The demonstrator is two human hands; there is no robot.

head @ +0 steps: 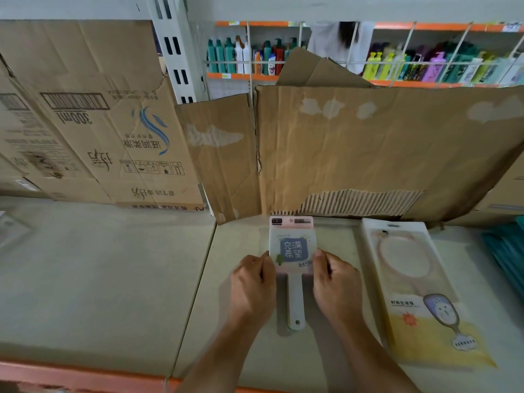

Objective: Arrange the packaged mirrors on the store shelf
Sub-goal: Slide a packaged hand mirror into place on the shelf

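A small packaged hand mirror (pixel 292 245) with a pale handle lies on the beige shelf (pixel 113 279), its pink header card pointing toward the back. My left hand (pixel 252 285) pinches its left edge and my right hand (pixel 334 285) pinches its right edge. To the right lies a larger packaged mirror (pixel 414 279) in a clear sleeve with a yellow printed card at its near end; neither hand touches it.
Torn cardboard sheets (pixel 368 148) and a printed carton (pixel 93 123) stand along the shelf's back. Teal packets (pixel 507 251) lie at the far right. An orange shelf lip (pixel 85 378) runs along the front. Bottles (pixel 243 55) fill a shelf behind, where a person stands.
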